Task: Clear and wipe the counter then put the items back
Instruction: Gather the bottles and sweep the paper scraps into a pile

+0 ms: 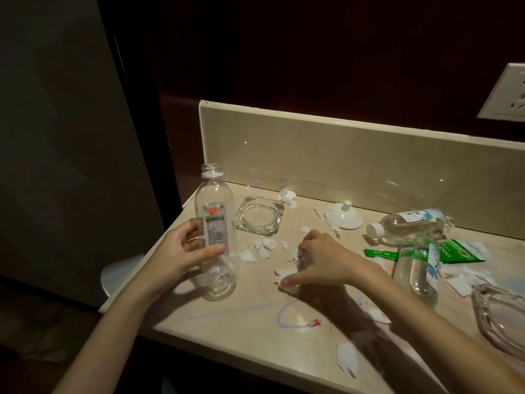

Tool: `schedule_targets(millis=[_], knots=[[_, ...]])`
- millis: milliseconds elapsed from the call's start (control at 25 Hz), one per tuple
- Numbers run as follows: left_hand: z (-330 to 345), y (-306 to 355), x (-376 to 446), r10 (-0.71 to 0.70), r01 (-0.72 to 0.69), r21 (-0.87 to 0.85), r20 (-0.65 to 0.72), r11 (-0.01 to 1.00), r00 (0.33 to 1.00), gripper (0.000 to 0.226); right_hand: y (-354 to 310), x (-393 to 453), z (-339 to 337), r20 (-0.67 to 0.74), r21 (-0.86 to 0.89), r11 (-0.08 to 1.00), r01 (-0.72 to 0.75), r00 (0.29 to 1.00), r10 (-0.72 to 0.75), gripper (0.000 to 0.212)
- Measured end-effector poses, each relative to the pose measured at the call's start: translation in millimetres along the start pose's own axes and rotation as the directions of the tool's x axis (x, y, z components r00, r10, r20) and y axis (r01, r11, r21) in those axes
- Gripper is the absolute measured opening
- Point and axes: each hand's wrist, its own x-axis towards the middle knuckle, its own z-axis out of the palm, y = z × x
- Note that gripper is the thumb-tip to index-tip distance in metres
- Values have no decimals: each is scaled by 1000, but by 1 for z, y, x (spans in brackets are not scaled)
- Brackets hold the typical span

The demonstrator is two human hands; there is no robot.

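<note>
My left hand [189, 248] grips an empty, capless clear bottle [216, 223] that stands upright near the left end of the beige counter [255, 322]. My right hand [321, 260] lies in the middle of the counter with its fingers curled around white paper scraps [287, 275]. More torn scraps [262, 245] are scattered between the two hands. A square glass ashtray [260, 214] sits just behind the bottle.
A white lid [343, 216], a capped bottle lying on its side [409, 226], a second bottle [417, 268], a green packet [454, 250] and a glass dish [502, 317] crowd the right side. Blue scribbles [281, 311] mark the counter front. A wall socket [505, 92] is at the upper right.
</note>
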Motion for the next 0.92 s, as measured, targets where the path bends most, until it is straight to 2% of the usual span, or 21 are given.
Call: schedule_targets(millis=[120,400,640,800,920], knots=[[-1,0,-4,-2,2,-14,0,1000,1000,54,-10,-8,10,-83,40,997,70,994,-66,55],[11,-7,-14,-19,20,-8,44,1000,999,53,-17,-15,34,-306,84,993,81,951,-51,21],[6,-5,-44,-8,7,14,32,1000,999,71,-31,-26,19,-245,368,928,49,969,46,15],[-3,-4,-91,9,-7,45,-31,999,999,64,-71,-45,15,-253,442,882,162,966,-50,7],[-15,-17,-137,1,2,31,-102,1000,995,60,-112,-61,30,-208,495,835,241,966,-155,9]])
